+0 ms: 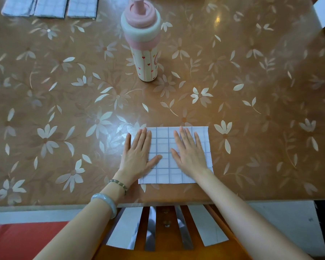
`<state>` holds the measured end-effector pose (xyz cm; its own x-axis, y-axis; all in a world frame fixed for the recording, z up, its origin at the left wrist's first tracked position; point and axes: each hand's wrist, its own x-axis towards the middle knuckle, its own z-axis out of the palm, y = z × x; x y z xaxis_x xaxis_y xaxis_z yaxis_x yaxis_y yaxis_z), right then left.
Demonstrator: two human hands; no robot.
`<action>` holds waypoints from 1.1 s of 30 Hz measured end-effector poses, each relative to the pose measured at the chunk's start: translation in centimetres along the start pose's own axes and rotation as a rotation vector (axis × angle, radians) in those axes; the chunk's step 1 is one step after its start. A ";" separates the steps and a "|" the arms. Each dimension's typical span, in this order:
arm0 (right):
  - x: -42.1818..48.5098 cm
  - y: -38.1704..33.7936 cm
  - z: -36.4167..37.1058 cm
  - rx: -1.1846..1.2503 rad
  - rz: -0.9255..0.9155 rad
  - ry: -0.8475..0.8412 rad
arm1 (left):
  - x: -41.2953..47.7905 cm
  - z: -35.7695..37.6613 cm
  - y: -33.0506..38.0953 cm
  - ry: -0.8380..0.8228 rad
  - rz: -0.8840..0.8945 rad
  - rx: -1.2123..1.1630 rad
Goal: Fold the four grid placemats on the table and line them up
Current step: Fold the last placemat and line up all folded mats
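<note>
The fourth placemat (163, 143) is pressed under spread left hand (139, 154) and right hand (190, 152); alignment beside three seemingly folded placemats (49, 7) is needed next

The top edge cuts off three folded placemats (50, 6) and the bottle's cap (140, 10).

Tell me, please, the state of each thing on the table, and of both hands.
Near placemat: lies flat by the near edge, pressed under both hands.
Three folded placemats: folded, side by side in a row at the far left corner.
Bottle: upright, pink cap on, untouched.
Left hand: flat, fingers straight, pressing the near placemat's left part.
Right hand: flat, fingers straight, pressing its right part.
</note>
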<state>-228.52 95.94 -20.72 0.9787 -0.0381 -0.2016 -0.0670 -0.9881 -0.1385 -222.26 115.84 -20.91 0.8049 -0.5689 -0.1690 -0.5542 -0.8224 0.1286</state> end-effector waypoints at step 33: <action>-2.2 5.7 -0.7 -0.091 0.130 -0.026 | -4.7 -0.7 -2.7 -0.125 -0.016 0.117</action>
<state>-230.95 90.31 -20.40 0.9576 -0.1639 -0.2370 -0.1739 -0.9845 -0.0219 -224.39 120.77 -19.76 0.7854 -0.5463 -0.2911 -0.5682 -0.8228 0.0110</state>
